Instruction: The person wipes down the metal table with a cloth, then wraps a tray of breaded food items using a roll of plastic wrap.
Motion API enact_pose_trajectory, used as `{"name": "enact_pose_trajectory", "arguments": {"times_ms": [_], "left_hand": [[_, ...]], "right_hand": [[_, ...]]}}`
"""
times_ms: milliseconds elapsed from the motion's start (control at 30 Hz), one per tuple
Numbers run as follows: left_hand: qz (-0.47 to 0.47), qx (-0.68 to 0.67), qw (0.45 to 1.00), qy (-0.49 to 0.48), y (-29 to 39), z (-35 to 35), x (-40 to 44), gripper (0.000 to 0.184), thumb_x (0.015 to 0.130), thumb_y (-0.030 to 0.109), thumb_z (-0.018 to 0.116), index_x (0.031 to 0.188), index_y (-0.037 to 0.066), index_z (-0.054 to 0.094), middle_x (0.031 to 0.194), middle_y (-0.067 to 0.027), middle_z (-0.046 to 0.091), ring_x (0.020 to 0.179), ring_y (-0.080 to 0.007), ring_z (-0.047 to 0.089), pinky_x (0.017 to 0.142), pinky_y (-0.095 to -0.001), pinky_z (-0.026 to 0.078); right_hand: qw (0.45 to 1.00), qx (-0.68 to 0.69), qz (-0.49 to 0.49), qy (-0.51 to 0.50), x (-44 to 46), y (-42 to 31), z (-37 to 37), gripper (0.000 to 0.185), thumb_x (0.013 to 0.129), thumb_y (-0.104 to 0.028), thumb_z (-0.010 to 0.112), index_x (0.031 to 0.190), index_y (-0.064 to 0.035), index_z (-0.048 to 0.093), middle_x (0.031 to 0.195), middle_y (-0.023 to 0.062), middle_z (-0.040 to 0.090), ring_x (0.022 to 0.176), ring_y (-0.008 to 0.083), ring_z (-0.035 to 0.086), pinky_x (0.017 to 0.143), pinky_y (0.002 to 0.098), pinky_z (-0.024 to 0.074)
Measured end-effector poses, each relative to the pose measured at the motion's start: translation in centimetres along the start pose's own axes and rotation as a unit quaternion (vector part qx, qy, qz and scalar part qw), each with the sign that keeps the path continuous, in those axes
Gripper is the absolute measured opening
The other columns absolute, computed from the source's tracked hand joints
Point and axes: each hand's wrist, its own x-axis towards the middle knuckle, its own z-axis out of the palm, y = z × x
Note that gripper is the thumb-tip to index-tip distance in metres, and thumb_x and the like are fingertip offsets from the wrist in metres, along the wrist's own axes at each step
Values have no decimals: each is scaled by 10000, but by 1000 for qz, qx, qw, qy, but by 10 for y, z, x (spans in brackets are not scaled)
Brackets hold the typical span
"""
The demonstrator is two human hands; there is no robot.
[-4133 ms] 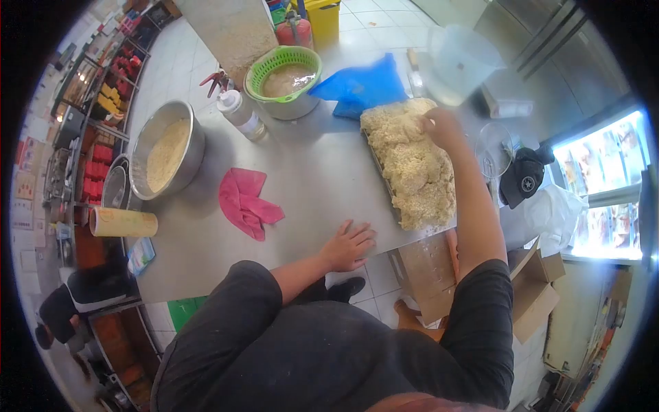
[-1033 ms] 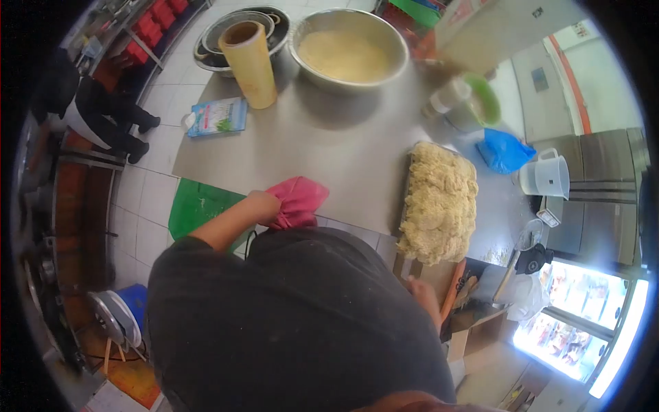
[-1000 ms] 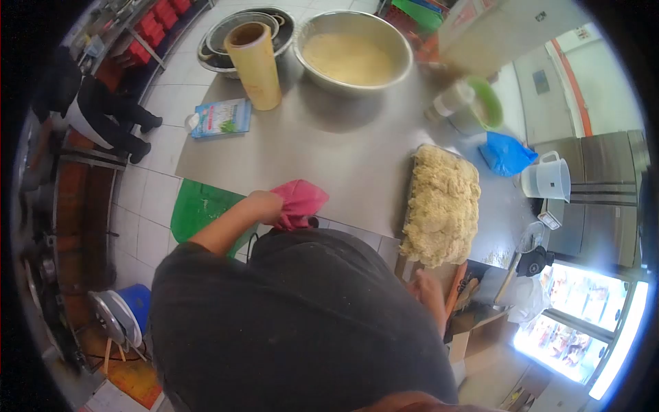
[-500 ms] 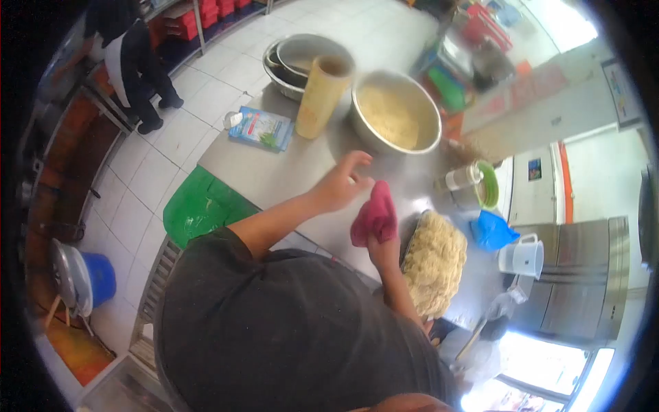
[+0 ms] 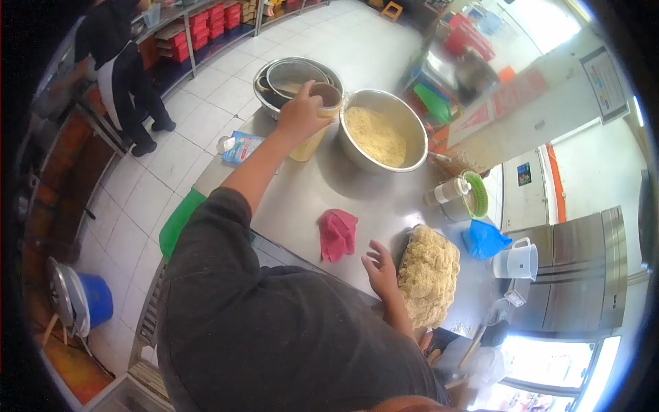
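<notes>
Yellow cylindrical roll with a brown core point(image 5: 307, 147): roughly upright on the stainless-steel table point(image 5: 292, 209), beside the large steel bowl point(image 5: 355, 154) of pale yellow crumbs.
Left hand point(image 5: 302, 115): closed around the roll's upper end.
Right hand point(image 5: 382, 270): fingers loosely spread, holding nothing; near the tray-borne mass. Table contact: cannot tell.
Grip stage: roll in grasp, judged as handling under way; any lift calls for a firm hold and clearance from the bowl rim.
Pink cloth point(image 5: 338, 235): crumpled on the table, between the hands.
Pale crumbly mass point(image 5: 430, 275): heaped above its tray, right of the cloth.
Blue plastic bag point(image 5: 484, 239): beyond the mass, near the translucent white jug point(image 5: 515, 263).
Co-worker point(image 5: 127, 82): standing well apart, by the shelving.
</notes>
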Motion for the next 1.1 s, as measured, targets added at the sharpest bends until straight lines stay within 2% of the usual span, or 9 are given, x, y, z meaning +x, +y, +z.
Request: {"name": "enact_pose_trajectory", "arguments": {"times_ms": [233,400,500,600,700,767,867,1000,1100], "left_hand": [[70,-172,972,145,6,-4,-99,330,657,172,948,742,39,658,1504,-199,529,1243,-325,649,974,-408,557],[-84,-486,869,42,-5,-8,-110,265,773,56,888,785,53,623,1595,-204,417,1339,-256,571,1015,-352,511],[-98,-636,765,-1,26,-20,-118,250,800,26,846,818,79,603,1596,-183,417,1305,-237,591,1010,-340,517],[-114,-694,709,-55,33,-16,-124,212,852,48,791,843,91,584,1589,-171,426,1275,-235,605,1009,-352,536],[-134,-729,667,-71,41,-7,-134,190,879,74,755,836,93,571,1580,-165,434,1249,-240,618,980,-354,562],[-153,-750,640,-74,47,2,-141,190,889,85,733,823,96,555,1572,-164,441,1244,-250,623,960,-358,581],[-161,-736,652,-91,45,29,-162,227,891,143,725,1035,40,582,1494,-168,522,1243,-265,633,1017,-387,553],[-170,-688,673,-213,66,79,-200,474,895,199,721,1297,-29,618,1401,-183,612,1223,-272,648,1079,-405,518],[-232,-664,660,-264,49,122,-218,465,903,235,724,1271,-36,639,1302,-151,670,1144,-257,687,1011,-386,560]], "right_hand": [[950,39,251,-184,-21,88,17,463,1001,-302,684,1369,-27,625,1233,128,704,1038,199,687,862,332,550],[895,266,340,-112,2,109,53,650,1027,-314,629,1565,-62,364,1306,141,649,1065,243,675,913,384,559],[800,544,252,20,52,97,83,607,1089,-352,477,1594,-73,289,1552,205,459,1396,314,505,1195,453,386],[762,606,106,-202,77,59,60,698,1089,-487,410,1608,-50,249,1647,214,326,1536,336,312,1277,489,227],[639,725,159,-200,84,80,24,697,1075,-496,466,1600,-59,327,1650,188,343,1508,298,376,1230,486,317],[519,798,61,-300,77,116,2,833,1045,-692,341,1568,-46,387,1624,195,379,1527,362,318,1264,546,212],[687,691,202,-95,10,31,-40,789,1064,-673,310,1542,-58,441,1570,208,448,1468,369,400,1228,563,273],[830,467,298,60,-80,83,-30,714,1105,-578,320,1535,-21,439,1476,195,550,1369,314,504,1143,496,399],[761,556,327,67,-134,97,-19,679,1111,-535,347,1563,-31,403,1479,220,534,1400,317,468,1163,488,374]]}}
